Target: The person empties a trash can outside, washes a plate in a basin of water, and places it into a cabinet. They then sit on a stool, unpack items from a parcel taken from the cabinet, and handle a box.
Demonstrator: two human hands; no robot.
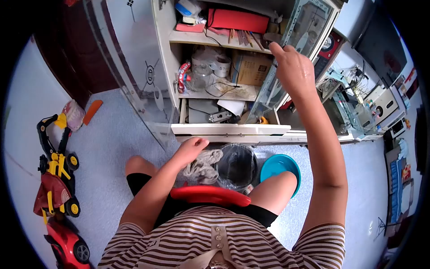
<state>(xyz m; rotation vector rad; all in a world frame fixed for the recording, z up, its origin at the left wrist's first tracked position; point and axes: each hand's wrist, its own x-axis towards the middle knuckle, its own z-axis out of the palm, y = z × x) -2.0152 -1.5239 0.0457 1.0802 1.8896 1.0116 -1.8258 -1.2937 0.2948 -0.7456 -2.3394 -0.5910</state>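
My right hand (293, 69) is raised, its fingers closed at the edge of the cabinet's right glass door (309, 27); the palm side is hidden. Its back looks wet. My left hand (195, 147) is held low before the pulled-out white drawer (228, 130), fingers curled in, with nothing visible in them. Just below it a crumpled grey cloth (204, 167) lies beside a dark bin with a plastic liner (237, 165). A teal basin (286, 166) sits on the floor by my right knee. Something red and curved (210, 195) lies across my lap.
The open cabinet's shelves hold a red box (237, 20), a cardboard box (251, 69) and a glass jar (201, 76). Its left glass door (148, 80) swings outward. A toy excavator (58, 163) and red toy car (67, 242) stand at left.
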